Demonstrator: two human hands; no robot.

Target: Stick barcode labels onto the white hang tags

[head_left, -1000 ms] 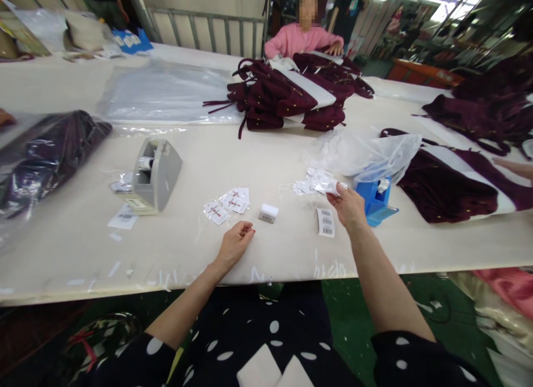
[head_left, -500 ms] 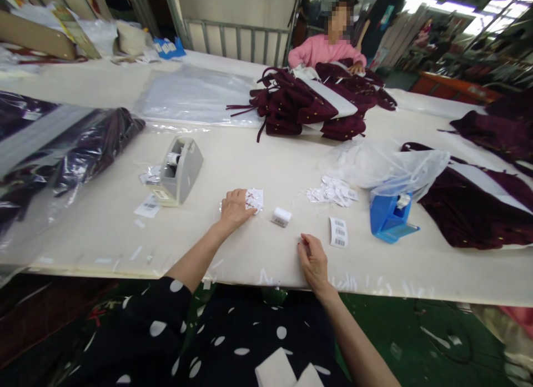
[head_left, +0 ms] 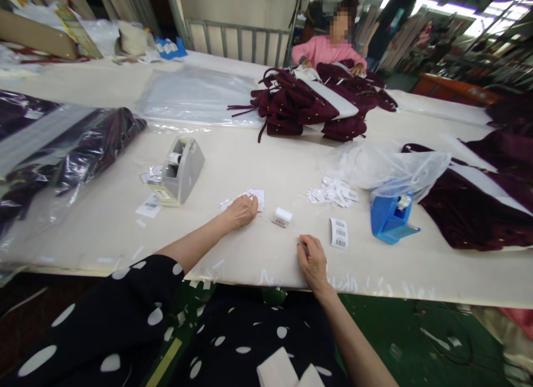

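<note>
My left hand [head_left: 244,211] is closed at the near edge of a small heap of white tags [head_left: 259,196], its fingertips against them; whether it grips one is too small to tell. My right hand [head_left: 312,259] rests on the table with its fingers curled, and what they hold, if anything, is hidden. Between the hands stands a small roll of white labels [head_left: 282,216]. A strip of barcode labels [head_left: 339,233] lies to the right of my right hand. Beyond it is a loose pile of white tags [head_left: 333,191].
A grey tape dispenser [head_left: 183,173] stands at left, a blue one [head_left: 389,217] at right beside a clear bag [head_left: 375,165]. Maroon garments [head_left: 291,106] lie at the back and right, bagged ones [head_left: 83,148] at left. A person in pink [head_left: 325,48] is across the table [head_left: 233,154].
My left hand has drawn back slightly towards me and its fingers have bunched, uncovering more tags. My right hand has stayed put. The person across has shifted a little.
</note>
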